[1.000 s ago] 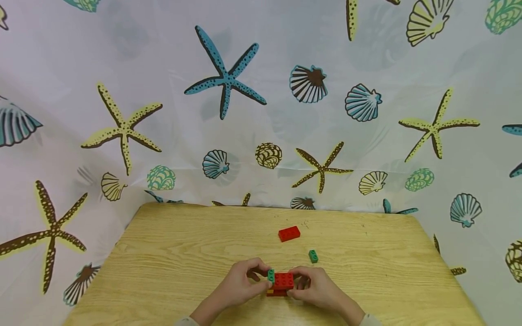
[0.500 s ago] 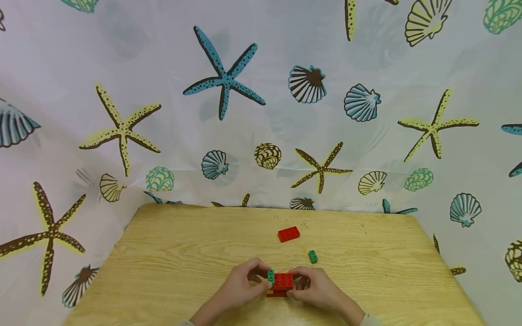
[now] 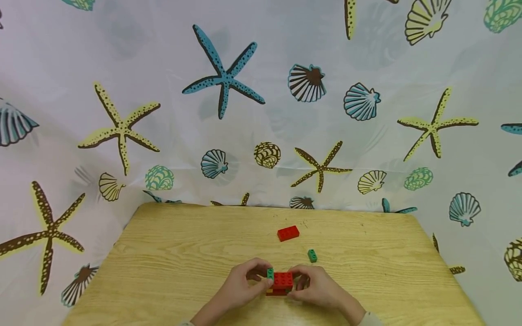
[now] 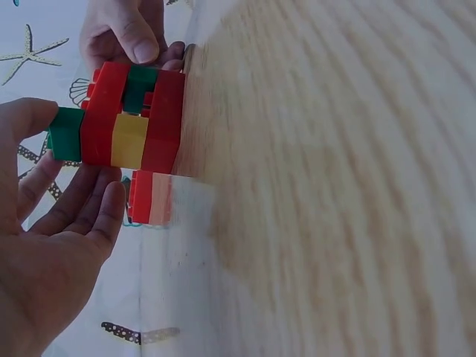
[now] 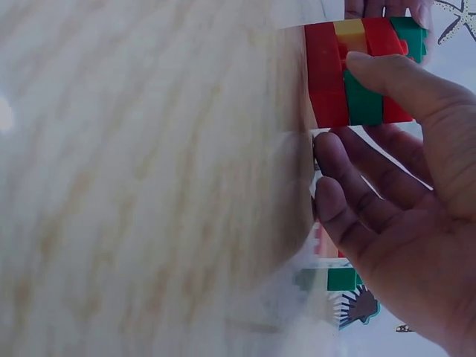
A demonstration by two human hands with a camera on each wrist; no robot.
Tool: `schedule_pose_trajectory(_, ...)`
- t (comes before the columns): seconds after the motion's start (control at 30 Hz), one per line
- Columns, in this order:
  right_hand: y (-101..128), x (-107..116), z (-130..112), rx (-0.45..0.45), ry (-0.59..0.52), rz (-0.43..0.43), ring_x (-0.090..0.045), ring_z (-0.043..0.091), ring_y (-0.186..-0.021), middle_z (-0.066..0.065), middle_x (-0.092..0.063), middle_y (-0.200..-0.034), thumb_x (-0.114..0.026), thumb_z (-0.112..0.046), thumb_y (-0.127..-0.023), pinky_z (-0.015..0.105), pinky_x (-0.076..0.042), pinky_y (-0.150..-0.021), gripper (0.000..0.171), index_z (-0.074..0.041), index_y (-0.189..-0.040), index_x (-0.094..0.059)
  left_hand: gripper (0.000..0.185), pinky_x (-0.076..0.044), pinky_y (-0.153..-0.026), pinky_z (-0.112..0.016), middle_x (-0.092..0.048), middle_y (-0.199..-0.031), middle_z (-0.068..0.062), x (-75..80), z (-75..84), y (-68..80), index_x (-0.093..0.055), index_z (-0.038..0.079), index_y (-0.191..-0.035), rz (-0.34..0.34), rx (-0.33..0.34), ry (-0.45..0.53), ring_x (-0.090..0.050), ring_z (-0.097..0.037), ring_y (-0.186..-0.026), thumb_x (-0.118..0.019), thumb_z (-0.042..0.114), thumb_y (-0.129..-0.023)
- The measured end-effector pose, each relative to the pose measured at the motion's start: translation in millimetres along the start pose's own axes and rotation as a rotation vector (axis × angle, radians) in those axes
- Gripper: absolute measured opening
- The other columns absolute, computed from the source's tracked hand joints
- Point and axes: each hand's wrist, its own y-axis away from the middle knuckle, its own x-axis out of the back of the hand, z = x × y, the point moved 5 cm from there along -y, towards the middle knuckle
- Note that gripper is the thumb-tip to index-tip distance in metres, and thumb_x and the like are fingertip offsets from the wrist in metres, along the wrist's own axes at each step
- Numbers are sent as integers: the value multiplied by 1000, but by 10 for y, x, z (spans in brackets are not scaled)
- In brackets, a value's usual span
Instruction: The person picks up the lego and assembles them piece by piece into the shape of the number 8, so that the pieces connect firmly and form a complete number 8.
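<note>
A small stack of red, yellow and green bricks (image 3: 279, 283) stands on the wooden table (image 3: 171, 253) near its front edge. Both hands hold it from either side. My left hand (image 3: 261, 280) pinches the stack's left end, its thumb on the small green brick (image 3: 270, 273) on top. In the left wrist view that hand's fingers (image 4: 89, 204) lie along the stack (image 4: 130, 130). My right hand (image 3: 297, 281) grips the right end, and in the right wrist view its thumb (image 5: 390, 82) presses on the stack (image 5: 349, 97).
A loose red brick (image 3: 288, 233) lies further back on the table, and a small green brick (image 3: 312, 256) sits just behind my right hand. A curtain printed with starfish and shells (image 3: 224, 81) hangs behind and beside the table.
</note>
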Motion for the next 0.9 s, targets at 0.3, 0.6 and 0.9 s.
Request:
schedule_pose_trajectory(0.3,25,164,-4,-44,42,9,-67,9,-88,9,-72,-122,-81,-17,-91,23,-55,-73,41,-11,-130,-69,34,-58,-89,-25,-74,-115,-2,5,-42,-4,-69,8,-127,0,12,-20,-69,-9,-104,-73,30,-101)
schedule_pose_trajectory(0.6,59,484,6,-12,105,158,-68,8,-89,18,-73,-123,-76,-17,-96,24,-55,-74,37,-4,-130,-69,35,-58,-89,-24,-74,-117,-3,6,-40,8,-68,8,-128,-9,22,-15,-69,-10,-105,-73,29,-101)
schedule_pose_trajectory(0.9,46,684,129,-76,108,232,-69,13,-92,15,-73,-124,-78,-16,-96,24,-55,-72,36,-6,-130,-70,34,-58,-89,-24,-74,-118,-5,17,-48,12,-68,7,-128,-14,10,2,-69,-9,-106,-73,28,-101)
